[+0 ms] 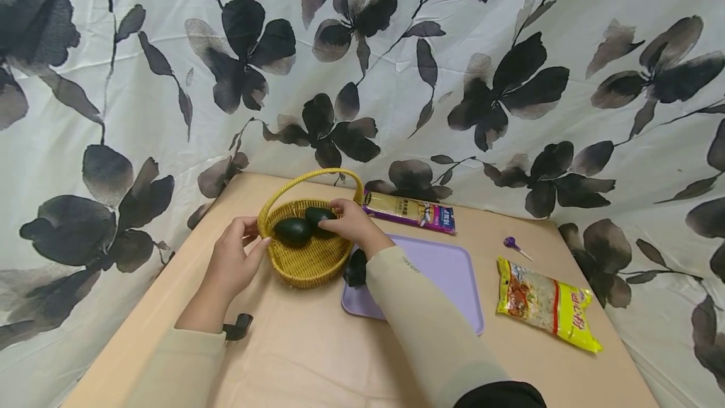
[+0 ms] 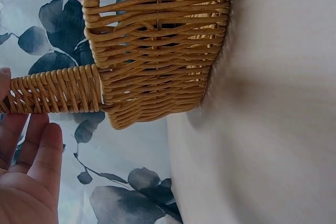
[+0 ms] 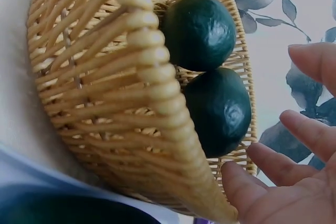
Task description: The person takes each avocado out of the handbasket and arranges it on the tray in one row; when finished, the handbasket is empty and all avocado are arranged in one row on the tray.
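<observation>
A yellow wicker basket (image 1: pixel 308 263) with an arched handle (image 1: pixel 308 175) stands on the table. Inside lie two dark green avocados, the left avocado (image 1: pixel 292 232) touching the right avocado (image 1: pixel 319 219). My left hand (image 1: pixel 229 263) pinches the handle's left base, thumb on one side and fingertips on the other, as the left wrist view shows. Over the basket's right rim reaches my right hand (image 1: pixel 359 225). Its spread fingers (image 3: pixel 268 163) are beside the nearer avocado (image 3: pixel 220 114) and hold nothing in the right wrist view.
A lavender tray (image 1: pixel 447 269) lies right of the basket, partly under my right sleeve. A dark green rounded thing (image 3: pixel 79 211) is cut off at the right wrist view's bottom. Behind lies a purple-and-yellow packet (image 1: pixel 410 211). Farther right are a purple lollipop (image 1: pixel 512 244) and a yellow food bag (image 1: pixel 546 304).
</observation>
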The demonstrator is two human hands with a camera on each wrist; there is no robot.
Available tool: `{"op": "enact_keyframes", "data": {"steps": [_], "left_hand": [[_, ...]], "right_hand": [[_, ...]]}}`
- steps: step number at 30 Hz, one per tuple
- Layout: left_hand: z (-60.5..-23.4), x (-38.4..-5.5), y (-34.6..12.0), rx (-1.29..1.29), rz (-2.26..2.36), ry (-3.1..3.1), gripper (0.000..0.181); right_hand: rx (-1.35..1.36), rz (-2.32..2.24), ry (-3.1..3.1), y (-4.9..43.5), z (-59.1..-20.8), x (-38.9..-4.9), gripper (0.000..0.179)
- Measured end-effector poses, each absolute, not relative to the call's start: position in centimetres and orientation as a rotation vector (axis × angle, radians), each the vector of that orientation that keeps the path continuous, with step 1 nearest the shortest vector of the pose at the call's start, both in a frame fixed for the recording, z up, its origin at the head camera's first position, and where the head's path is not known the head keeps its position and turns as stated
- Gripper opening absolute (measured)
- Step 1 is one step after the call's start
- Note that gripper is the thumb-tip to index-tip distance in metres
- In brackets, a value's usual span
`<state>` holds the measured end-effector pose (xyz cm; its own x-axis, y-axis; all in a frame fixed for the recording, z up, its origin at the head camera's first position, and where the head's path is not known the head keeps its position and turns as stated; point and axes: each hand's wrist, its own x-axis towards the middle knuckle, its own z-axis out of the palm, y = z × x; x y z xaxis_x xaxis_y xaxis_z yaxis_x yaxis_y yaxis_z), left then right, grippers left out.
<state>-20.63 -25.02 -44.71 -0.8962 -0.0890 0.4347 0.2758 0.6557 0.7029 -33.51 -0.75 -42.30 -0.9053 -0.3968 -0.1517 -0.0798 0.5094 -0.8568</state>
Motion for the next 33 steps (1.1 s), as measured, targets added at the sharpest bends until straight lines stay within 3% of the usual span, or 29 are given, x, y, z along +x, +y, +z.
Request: {"op": "enact_keyframes", "data": {"steps": [12,33], "left_hand": [[-44.8,-19.4,-24.5,-0.157,-1.141,-2.419,0.037],[-44.3,-17.8,-25.0,-0.179,-1.133,-2.438,0.039]], "right_hand": [[-0.403,-1.304,2.438,-1.3,-42.7,-32.7,0.069],[-0.407,-1.298,2.43,-4.0,-43.9,-31.5,0.059]]}}
